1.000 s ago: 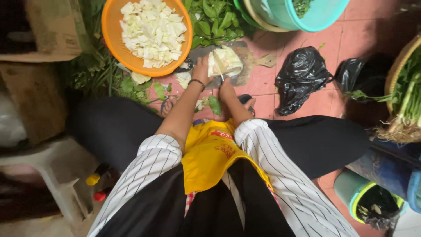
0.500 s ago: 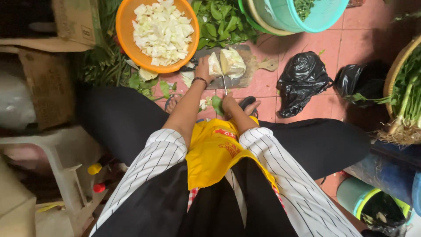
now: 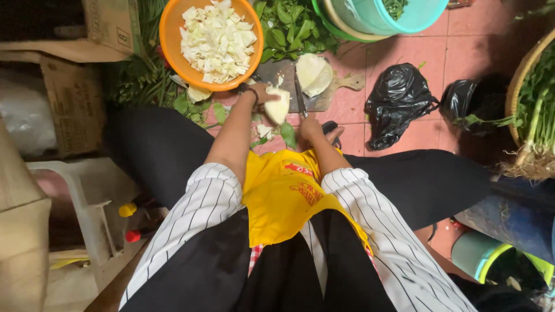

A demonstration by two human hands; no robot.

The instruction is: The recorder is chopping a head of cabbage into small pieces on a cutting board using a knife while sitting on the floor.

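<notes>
Down on the floor, the left hand (image 3: pixel 263 92) curls over a cabbage piece (image 3: pixel 278 106), pressing it onto a wooden board (image 3: pixel 341 84). Just beside it, the right hand (image 3: pixel 310 127) is closed around the handle of a knife (image 3: pixel 300 97), its blade standing on the board between that piece and a second cabbage half (image 3: pixel 314 74). Beyond the left hand sits an orange bowl (image 3: pixel 173 46) of chopped cabbage, with leafy greens (image 3: pixel 292 26) next to it. To the right lies a black bag (image 3: pixel 399 101) on the red tiles (image 3: pixel 480 40).
</notes>
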